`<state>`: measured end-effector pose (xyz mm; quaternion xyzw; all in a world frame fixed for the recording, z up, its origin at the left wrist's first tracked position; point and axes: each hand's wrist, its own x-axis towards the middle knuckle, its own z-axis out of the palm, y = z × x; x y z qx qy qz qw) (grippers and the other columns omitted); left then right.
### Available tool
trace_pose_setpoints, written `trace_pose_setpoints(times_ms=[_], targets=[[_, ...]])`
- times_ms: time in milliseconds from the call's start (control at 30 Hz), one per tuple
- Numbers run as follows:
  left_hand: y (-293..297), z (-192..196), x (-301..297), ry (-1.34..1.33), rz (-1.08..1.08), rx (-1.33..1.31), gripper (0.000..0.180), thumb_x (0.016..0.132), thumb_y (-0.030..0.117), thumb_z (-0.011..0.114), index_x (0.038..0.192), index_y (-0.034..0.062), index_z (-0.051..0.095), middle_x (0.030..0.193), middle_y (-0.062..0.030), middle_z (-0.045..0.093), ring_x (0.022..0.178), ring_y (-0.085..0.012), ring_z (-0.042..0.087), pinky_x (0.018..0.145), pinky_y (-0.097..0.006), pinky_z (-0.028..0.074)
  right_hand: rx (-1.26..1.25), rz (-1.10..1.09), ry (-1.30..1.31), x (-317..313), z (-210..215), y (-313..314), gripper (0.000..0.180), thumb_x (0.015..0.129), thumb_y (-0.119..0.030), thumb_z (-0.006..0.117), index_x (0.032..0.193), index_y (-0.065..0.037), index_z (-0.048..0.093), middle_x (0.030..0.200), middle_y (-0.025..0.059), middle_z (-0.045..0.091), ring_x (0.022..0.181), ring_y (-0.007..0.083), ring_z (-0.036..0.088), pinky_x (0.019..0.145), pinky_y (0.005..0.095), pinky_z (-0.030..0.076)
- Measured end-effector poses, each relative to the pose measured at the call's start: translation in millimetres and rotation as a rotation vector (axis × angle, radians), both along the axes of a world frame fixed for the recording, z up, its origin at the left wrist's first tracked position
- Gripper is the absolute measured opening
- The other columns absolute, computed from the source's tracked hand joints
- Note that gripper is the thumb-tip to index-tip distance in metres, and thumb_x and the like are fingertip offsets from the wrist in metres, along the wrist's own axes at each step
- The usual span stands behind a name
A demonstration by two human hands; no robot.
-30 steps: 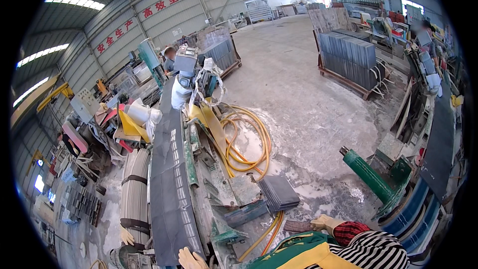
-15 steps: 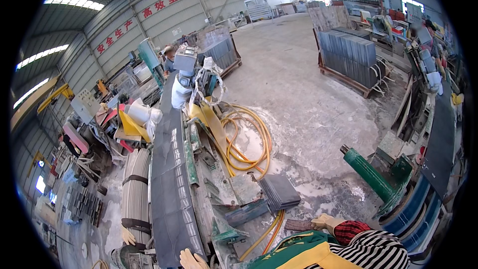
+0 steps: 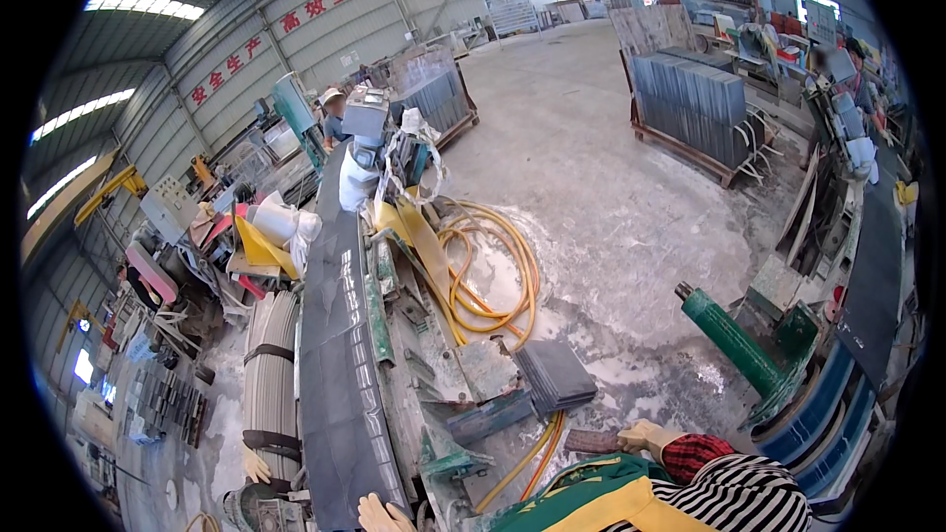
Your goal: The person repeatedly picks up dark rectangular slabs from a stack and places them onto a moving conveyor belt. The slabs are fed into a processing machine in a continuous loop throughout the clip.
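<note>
While the person is leaning over the machine, the left hand (image 3: 382, 514) in a pale glove is resting at the near end of the long dark stone slab (image 3: 340, 355) — fingers lying loosely spread on the edge, not gripping anything I can see. The slab is lying lengthwise along the machine's counter (image 3: 434, 365), running away twd the polishing head (image 3: 365, 123) at the far end. The right hand (image 3: 645, 436), also gloved, is closing round a short dark handle-like piece (image 3: 593, 441), just beside a stack of grey tiles (image 3: 555, 374) — fingers curled, approx. shut on it. Yellow hoses (image 3: 493, 276) are coiling on the wet concrete floor (image 3: 631, 207) nearby. A green cylinder (image 3: 731, 340) is lying to the right, well apart.
</note>
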<state>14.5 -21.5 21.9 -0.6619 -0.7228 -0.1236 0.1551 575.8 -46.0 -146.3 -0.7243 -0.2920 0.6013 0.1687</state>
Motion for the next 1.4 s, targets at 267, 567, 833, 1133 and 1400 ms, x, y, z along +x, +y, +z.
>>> trace_pose_setpoints(times_ms=[267,567,833,1133,1400], targets=[[13.0,20.4,2.1,-0.052,-0.093,-0.235,0.053,0.103,0.033,0.045,0.149,0.0064,0.042,0.147,-0.0287,0.043,0.138,-0.042,0.039,0.114,-0.055,0.028,0.01,0.106,-0.056,5.3,-30.5,4.9,0.029,0.092,-0.033,0.056,0.094,-0.009,0.074,0.081,0.0077,0.074,0.071,0.0204,0.072,0.067,0.0348,0.057],[76.4,4.8,-6.2,-0.034,-0.293,-0.166,0.057,0.089,0.026,0.059,0.139,0.0007,0.045,0.141,-0.029,0.043,0.129,-0.0467,0.042,0.107,-0.054,0.033,0.037,0.14,-0.062,9.4,-43.3,13.7,0.032,0.093,-0.032,0.055,0.101,-0.006,0.073,0.087,0.0097,0.073,0.077,0.022,0.071,0.071,0.0353,0.058],[155.9,3.0,9.0,-0.164,-0.147,-0.252,0.059,0.092,0.026,0.058,0.145,0.0053,0.042,0.153,-0.0233,0.037,0.142,-0.04,0.033,0.119,-0.049,0.023,0.049,-0.255,-0.028,1.8,1.2,-16.9,0.029,0.088,-0.029,0.062,0.097,-0.003,0.073,0.083,0.0102,0.072,0.073,0.0201,0.069,0.064,0.0334,0.058],[223.2,7.1,24.5,-0.216,-0.042,-0.202,0.06,0.095,0.032,0.058,0.146,0.0044,0.042,0.154,-0.021,0.037,0.143,-0.0363,0.034,0.12,-0.047,0.023,0.018,-0.419,-0.01,5.2,18.3,-56.2,0.029,0.089,-0.025,0.061,0.099,0.0,0.071,0.09,0.0092,0.07,0.075,0.0209,0.069,0.065,0.032,0.059],[201.1,24.6,17.7,-0.244,-0.218,0.002,0.039,0.089,0.023,0.059,0.123,0.0039,0.055,0.126,-0.0194,0.055,0.122,-0.0374,0.049,0.103,-0.048,0.037,0.119,-0.501,0.226,15.0,7.2,-53.2,0.034,0.093,-0.024,0.063,0.114,0.002,0.063,0.098,0.0182,0.07,0.08,0.028,0.07,0.066,0.0389,0.06]])
